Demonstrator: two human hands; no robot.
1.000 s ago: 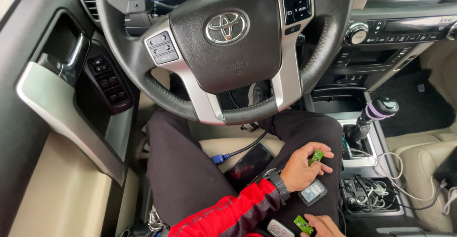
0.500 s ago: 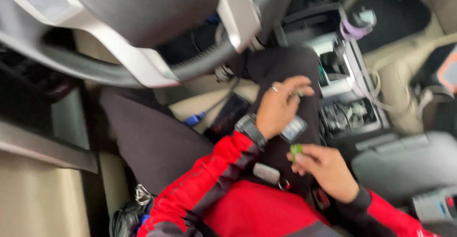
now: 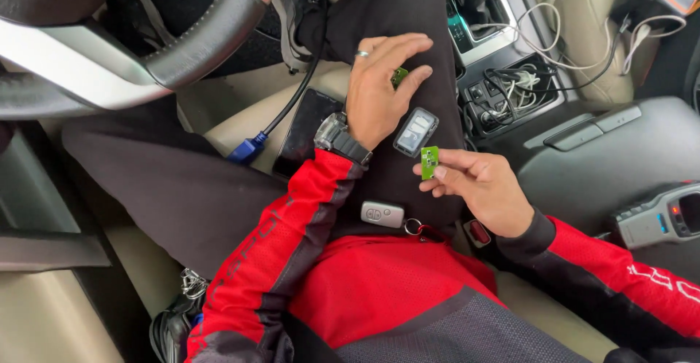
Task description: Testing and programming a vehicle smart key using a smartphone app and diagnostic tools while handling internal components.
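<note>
Driver's seat of a car, lap as bench; steering wheel (image 3: pixel 182 49) at 10 o'clock, centre console (image 3: pixel 510 86) with tangled cables at 1 o'clock.

Right hand (image 3: pixel 477 184): thumb and forefinger pinched on a small green circuit board (image 3: pixel 429 162). Board stands nearly upright, long axis running 12 to 6, face turned toward me. Other fingers curled loosely under.

Left hand (image 3: pixel 383 90): fingers spread, palm down over my right thigh, watch at the wrist. A second green piece (image 3: pixel 399 76) sits between thumb and forefingers; grip looks light, but most of it is hidden, so I cannot tell how firmly it is held.

Open key shell (image 3: pixel 415 131): lies on the thigh between the two hands, grey, its long axis tilted roughly 1 to 7. From the board it lies at about 11 o'clock, just beside, not touching. From the left hand it lies at about 5 o'clock, just under the thumb base. Right hand with board is the nearer one; board's long axis is close to parallel with the shell's.

Also on lap: a closed silver key fob (image 3: pixel 383 213) on a ring at 6 o'clock from the shell, well apart. Black tablet (image 3: pixel 306 133) with blue-plug cable between my legs. Grey handheld device (image 3: pixel 660 221) on the passenger seat at 3 o'clock.
</note>
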